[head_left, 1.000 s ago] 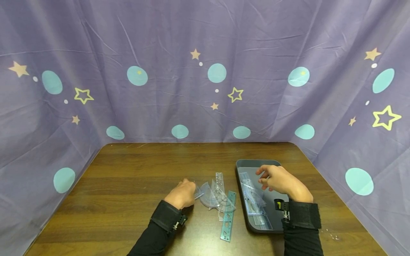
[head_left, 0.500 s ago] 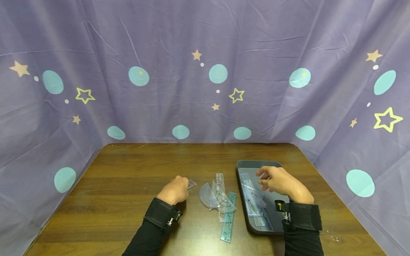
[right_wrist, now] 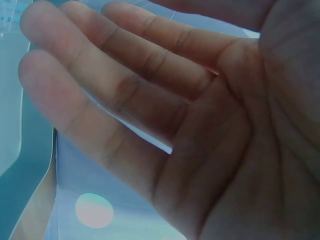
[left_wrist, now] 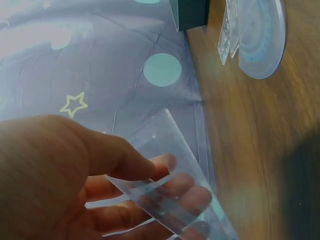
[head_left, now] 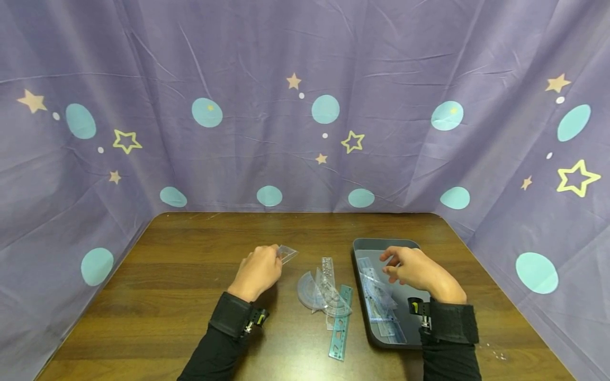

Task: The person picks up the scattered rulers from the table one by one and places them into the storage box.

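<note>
Wood-grain table (head_left: 190,259) bears a gray tray (head_left: 381,244) at 3 o'clock. Near centre, clear protractors (head_left: 307,297) overlap; a teal ruler (head_left: 338,341) points toward 6 o'clock.

Left hand (head_left: 257,272) pinches clear set square (head_left: 287,254), left of the pile on the brown table (head_left: 190,264). Pile: frosted protractor (head_left: 306,293) at left, clear ruler (head_left: 327,267) at far end, clear protractor (head_left: 342,308) at right, overlapping teal ruler (head_left: 338,341), which sticks out toward the near side (see-through edges overlap, hard to count pieces). Right of pile: dark grey tray (head_left: 405,317), clear tools (head_left: 378,296) stacked along its left side. Right hand (head_left: 419,270) over tray's right side, fingers loosely bent, pointing left. Purple curtain (head_left: 262,53) with stars and dots at far side.
</note>
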`<state>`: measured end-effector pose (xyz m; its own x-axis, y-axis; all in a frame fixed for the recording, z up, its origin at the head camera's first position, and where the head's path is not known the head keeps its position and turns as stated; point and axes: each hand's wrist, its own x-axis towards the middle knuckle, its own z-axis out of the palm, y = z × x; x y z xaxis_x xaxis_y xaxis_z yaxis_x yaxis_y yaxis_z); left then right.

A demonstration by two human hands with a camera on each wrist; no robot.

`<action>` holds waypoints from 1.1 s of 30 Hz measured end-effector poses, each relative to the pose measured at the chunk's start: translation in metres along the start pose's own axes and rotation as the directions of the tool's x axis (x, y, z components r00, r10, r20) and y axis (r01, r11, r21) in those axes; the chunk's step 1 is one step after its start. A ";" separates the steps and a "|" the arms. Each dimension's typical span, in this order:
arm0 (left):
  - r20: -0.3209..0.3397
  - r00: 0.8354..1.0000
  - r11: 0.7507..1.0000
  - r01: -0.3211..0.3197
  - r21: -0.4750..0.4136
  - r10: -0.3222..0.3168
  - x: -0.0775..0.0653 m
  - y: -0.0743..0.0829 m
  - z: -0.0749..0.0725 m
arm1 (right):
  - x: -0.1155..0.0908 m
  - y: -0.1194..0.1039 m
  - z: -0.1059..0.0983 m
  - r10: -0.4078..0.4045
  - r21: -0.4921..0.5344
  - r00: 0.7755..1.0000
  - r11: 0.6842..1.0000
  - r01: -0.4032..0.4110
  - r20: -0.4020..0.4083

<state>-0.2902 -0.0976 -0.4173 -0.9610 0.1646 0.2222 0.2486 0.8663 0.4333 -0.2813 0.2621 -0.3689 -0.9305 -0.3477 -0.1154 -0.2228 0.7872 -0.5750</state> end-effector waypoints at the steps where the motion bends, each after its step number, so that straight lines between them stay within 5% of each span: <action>1: -0.012 1.000 1.000 -0.003 0.000 0.003 0.000 0.000 0.001 | 0.000 0.000 0.000 0.000 -0.003 1.000 1.000 0.000 0.000; 15: -0.091 0.993 0.968 -0.092 -0.235 0.073 0.002 0.011 -0.004 | 0.001 -0.013 0.006 -0.036 -0.021 0.999 0.999 0.036 -0.004; 25: -0.081 0.985 0.936 -0.173 -0.308 0.155 -0.003 0.032 -0.013 | 0.004 -0.033 0.013 -0.163 -0.120 0.985 0.981 0.155 -0.055; 33: -0.079 0.976 0.897 -0.217 -0.386 0.202 -0.009 0.043 -0.019 | 0.006 -0.056 0.022 -0.234 -0.104 0.967 0.969 0.224 -0.096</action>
<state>-0.2684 -0.0709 -0.3839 -0.8781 0.2988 0.3736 0.4784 0.5592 0.6771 -0.2679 0.2053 -0.3554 -0.8761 -0.4715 0.1010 -0.4547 0.7380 -0.4986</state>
